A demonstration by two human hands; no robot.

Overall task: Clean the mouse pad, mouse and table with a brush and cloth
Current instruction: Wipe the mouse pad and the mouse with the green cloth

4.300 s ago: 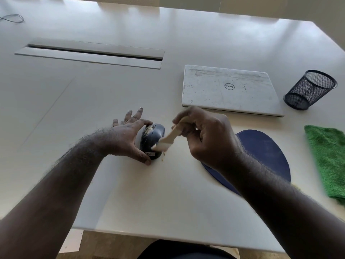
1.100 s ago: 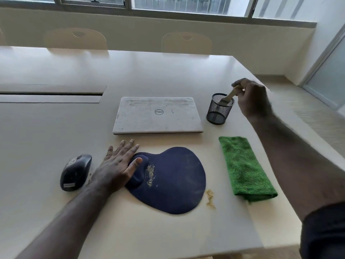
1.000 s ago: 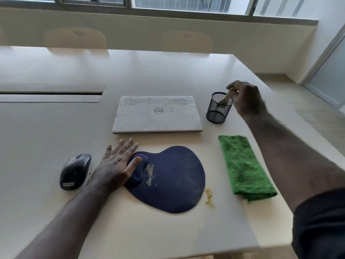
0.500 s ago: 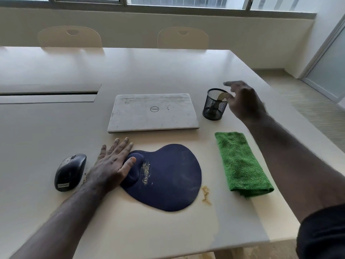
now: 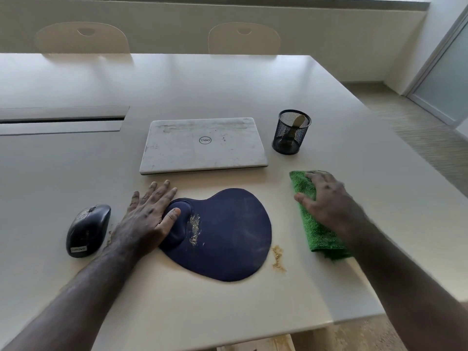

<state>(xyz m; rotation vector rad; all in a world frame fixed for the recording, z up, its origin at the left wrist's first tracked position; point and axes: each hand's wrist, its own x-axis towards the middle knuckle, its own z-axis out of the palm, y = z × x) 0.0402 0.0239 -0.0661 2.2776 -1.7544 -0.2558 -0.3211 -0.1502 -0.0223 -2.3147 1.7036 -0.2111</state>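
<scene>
A dark blue mouse pad (image 5: 228, 236) lies at the table's front, with tan crumbs beside its wrist rest. My left hand (image 5: 147, 219) lies flat with its fingers spread, the thumb on the wrist rest. A dark mouse (image 5: 87, 230) sits to the left of that hand. My right hand (image 5: 326, 198) rests on top of the folded green cloth (image 5: 316, 231) to the right of the pad, fingers relaxed. The brush (image 5: 296, 125) stands in the black mesh cup (image 5: 291, 133). More crumbs (image 5: 278, 257) lie on the white table (image 5: 202, 300) by the pad's right edge.
A shut white laptop (image 5: 202, 145) lies behind the pad. A cable slot (image 5: 60, 120) is set in the table at the left. Two chairs (image 5: 243, 39) stand at the far side. The table's right edge runs close past the cloth.
My right hand dropped the brush into the mesh cup, let go, and came down onto the green cloth. My left hand stayed on the pad's wrist rest.
</scene>
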